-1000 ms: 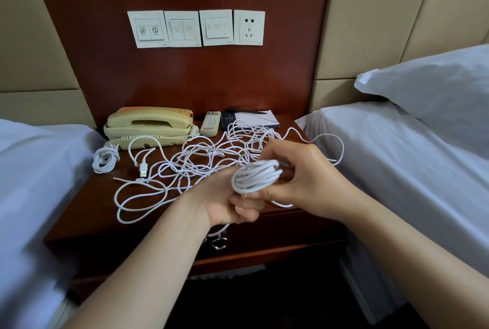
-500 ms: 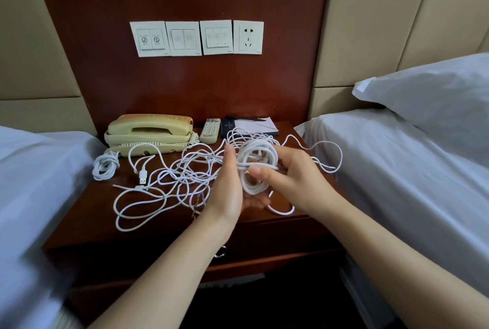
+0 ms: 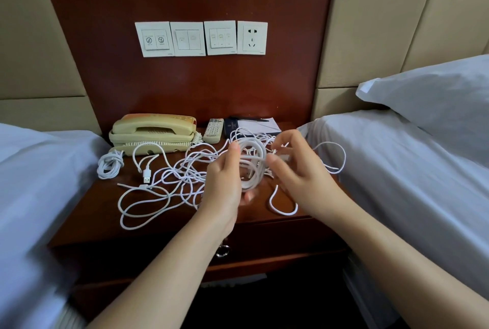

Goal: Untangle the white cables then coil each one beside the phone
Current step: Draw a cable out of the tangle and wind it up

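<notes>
Right of the beige plastic corded phone [image 3: 153,130], the left hand [image 3: 225,186] gripped a round white cable coil [image 3: 255,167] while the right hand [image 3: 297,172] pinched it, above tangled white cables [image 3: 185,170].

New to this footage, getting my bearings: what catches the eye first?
Two hands meet mid-frame: the left hand holds a half-wound white coil, the right hand pinches its strand. Behind them tangled cables sprawl over the nightstand, and a finished coil lies beside the beige phone.
</notes>
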